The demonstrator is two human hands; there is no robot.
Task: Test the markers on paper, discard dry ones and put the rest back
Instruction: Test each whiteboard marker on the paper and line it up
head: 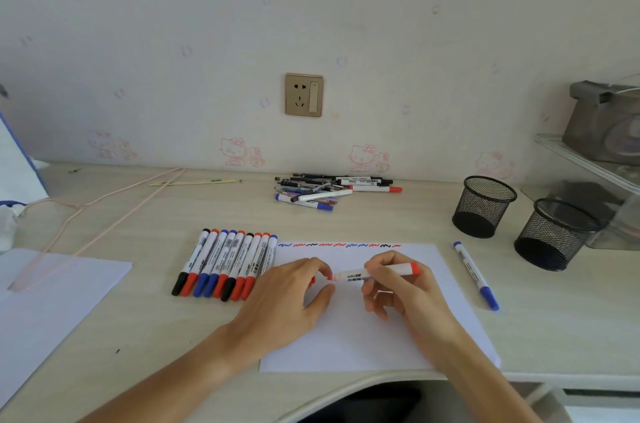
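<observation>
right hand (398, 287) grips red marker (377, 273) over paper (450, 284) | left hand (294, 294) pinches its cap (313, 280) | tip bare

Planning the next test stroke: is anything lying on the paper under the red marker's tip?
Nothing visible does. The red marker in the right hand points its uncapped tip toward the left hand; the paper below is bare.

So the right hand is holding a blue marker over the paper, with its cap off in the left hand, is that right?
Not quite. In the head view the marker in the right hand is red, not blue: its end plug and exposed tip are red. The rest holds: it is over the paper, and the left hand holds what looks like its red cap.
</observation>
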